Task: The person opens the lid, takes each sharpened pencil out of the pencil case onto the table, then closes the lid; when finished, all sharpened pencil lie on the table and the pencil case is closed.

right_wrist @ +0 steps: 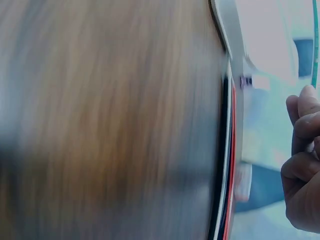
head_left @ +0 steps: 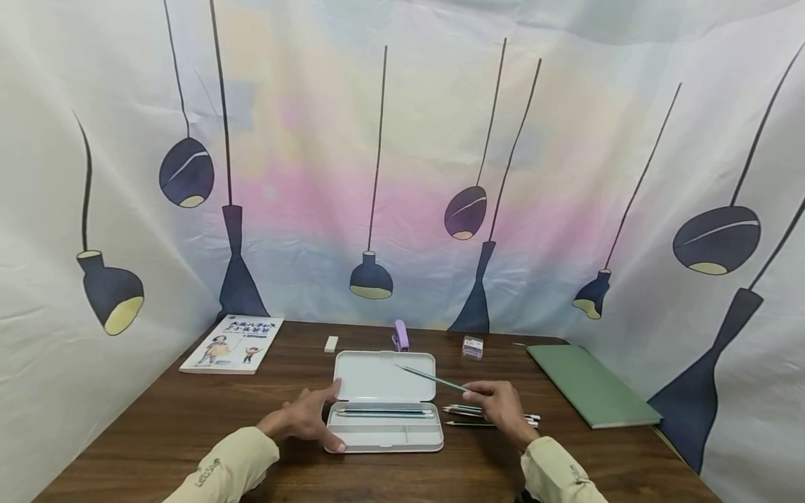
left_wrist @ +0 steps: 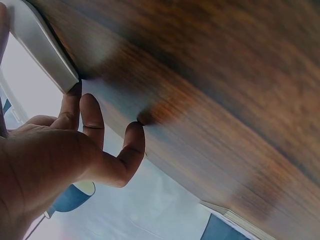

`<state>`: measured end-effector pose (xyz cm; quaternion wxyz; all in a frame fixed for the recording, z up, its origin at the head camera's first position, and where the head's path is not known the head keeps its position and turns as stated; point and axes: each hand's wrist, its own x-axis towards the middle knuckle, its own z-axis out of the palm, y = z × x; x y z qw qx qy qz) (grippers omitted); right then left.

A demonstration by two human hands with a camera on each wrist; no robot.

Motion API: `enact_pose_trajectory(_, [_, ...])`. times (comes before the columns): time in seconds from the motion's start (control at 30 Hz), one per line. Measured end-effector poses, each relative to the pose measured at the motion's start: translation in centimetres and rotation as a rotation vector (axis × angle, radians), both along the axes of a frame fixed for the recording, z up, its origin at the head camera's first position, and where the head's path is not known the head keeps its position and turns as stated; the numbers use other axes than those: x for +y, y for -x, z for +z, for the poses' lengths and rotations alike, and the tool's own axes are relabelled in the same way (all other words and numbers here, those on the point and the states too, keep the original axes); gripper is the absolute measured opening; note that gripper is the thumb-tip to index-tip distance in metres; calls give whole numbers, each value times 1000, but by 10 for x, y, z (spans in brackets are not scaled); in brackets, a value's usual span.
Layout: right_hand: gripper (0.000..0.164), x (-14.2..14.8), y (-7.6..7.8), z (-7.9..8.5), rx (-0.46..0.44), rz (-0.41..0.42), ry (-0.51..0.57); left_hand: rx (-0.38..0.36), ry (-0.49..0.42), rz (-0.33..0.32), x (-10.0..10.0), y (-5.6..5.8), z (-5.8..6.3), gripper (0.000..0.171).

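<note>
R hand [head_left: 499, 405], pinching, holds green pencil [head_left: 438, 381] over open pencil case [head_left: 377, 449]; tip points L and away, long axis oblique. L hand [head_left: 308, 416], fingers spread, loose, touches case's L end. Stored pencils [head_left: 385, 413] lie lengthwise, far compt., tips L.

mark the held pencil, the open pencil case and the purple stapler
Held pencil [head_left: 434, 378]: head view, mid-shaft
Open pencil case [head_left: 370, 381]: head view, inside of lid
Purple stapler [head_left: 402, 337]: head view, its body
</note>
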<state>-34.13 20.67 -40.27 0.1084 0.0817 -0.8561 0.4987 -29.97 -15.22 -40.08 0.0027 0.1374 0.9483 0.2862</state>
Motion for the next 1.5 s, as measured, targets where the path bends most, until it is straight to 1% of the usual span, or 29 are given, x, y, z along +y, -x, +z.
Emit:
enact_pose_trajectory(0.07, [12,13,0,1,-5,-26,-28,4,0,-4,0,0,0,115])
enact_pose_trajectory(0.2, [12,44,-3,1,-29,-65,-127,-1,-19,-14,0,0,0,114])
enact_pose_trajectory(0.4, [12,90,-10,-4,-58,-71,-293,10,-7,-6,0,-1,0,115])
enact_pose_trajectory(0.5, [14,104,-14,-7,-83,-62,-336,3,-10,-3,0,-1,0,115])
enact_pose_trajectory(0.63, [16,113,-18,-11,-105,-45,-374,-10,-28,-12,0,-1,-1,115])
enact_pose_trajectory(0.83, [14,112,-17,-14,-32,-44,-445,-16,-20,-14,0,-1,-1,117])
enact_pose_trajectory(1.0, [20,110,-15,-14,-10,-19,-442,-20,-30,-2,0,-1,0,116])
enact_pose_trajectory(1.1, [22,106,-15,-13,-7,-25,-435,-19,-21,6,0,-1,0,116])
enact_pose_trajectory(1.23, [20,94,-13,-11,4,-23,-408,-12,-13,9,0,-1,0,116])
enact_pose_trajectory(1.33, [18,76,-10,-10,37,39,-356,1,0,2,0,0,-1,116])
enact_pose_trajectory(1.4, [17,60,-7,-9,77,113,-319,1,6,0,0,1,-1,116])
enact_pose_trajectory(1.5, [18,31,-5,-7,111,261,-262,-17,6,2,1,0,0,116])
